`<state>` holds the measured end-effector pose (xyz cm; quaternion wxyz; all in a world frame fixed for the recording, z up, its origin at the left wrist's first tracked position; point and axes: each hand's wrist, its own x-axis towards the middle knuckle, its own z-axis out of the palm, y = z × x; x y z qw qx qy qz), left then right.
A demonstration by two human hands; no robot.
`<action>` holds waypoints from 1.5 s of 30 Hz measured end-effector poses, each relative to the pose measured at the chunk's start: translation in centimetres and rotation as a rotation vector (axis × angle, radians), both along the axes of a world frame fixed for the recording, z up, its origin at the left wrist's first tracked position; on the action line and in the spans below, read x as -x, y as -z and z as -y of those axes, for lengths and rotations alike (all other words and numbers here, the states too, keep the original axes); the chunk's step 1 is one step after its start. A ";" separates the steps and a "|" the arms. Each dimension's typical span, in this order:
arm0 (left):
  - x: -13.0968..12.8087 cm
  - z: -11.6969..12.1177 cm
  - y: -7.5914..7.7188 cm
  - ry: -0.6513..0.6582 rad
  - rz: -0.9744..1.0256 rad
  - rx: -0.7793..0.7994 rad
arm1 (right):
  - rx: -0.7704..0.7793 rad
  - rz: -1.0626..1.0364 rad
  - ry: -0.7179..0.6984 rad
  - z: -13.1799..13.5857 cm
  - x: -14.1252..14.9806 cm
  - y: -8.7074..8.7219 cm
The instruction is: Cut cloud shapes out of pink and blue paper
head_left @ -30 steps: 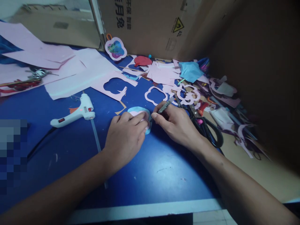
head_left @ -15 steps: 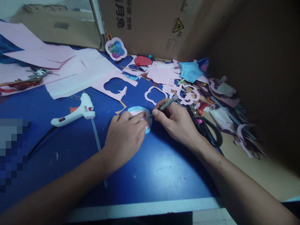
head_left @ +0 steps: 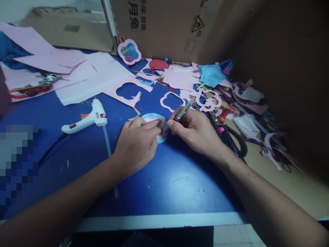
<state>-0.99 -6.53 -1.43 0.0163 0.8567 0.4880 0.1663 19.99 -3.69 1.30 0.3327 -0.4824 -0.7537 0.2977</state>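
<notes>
My left hand [head_left: 138, 139] lies with its fingers stretched over a pink paper shape [head_left: 162, 124], pressing it down on a light blue piece [head_left: 151, 116]. Much of both pieces is hidden under the fingers. Between thumb and fingers, my right hand [head_left: 194, 128] grips a slim pen [head_left: 184, 110] with a printed barrel, slanting up and to the right. Its lower end is at the right edge of the two pieces, where my hand partly covers it. Black-handled scissors [head_left: 240, 140] lie just right of my right hand.
A white glue gun [head_left: 87, 118] with a glue stick [head_left: 106, 140] rests on the blue table [head_left: 164, 192] to the left. Pink sheets [head_left: 84, 77], cut-out outlines [head_left: 172, 101] and a light blue fabric scrap [head_left: 212, 74] lie behind. Cardboard [head_left: 169, 31] stands at the back.
The whole view has shifted slightly, so things appear a little further right and higher. My left hand still covers the pieces and the pen stays at their right edge.
</notes>
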 end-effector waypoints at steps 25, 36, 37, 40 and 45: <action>0.1 0.2 0.6 -0.014 0.118 0.042 | -0.037 0.060 -0.134 1.1 0.9 0.8; 0.1 0.2 0.7 -0.010 0.115 0.035 | -0.009 0.089 -0.118 1.1 0.8 0.5; 0.1 0.2 0.7 -0.010 0.115 0.036 | -0.008 0.082 -0.117 1.1 0.8 0.5; 0.1 0.2 0.6 -0.012 0.117 0.042 | -0.001 0.063 -0.121 1.1 0.8 0.6; 0.1 0.2 0.6 -0.014 0.109 0.048 | -0.003 0.085 -0.116 1.1 0.8 0.6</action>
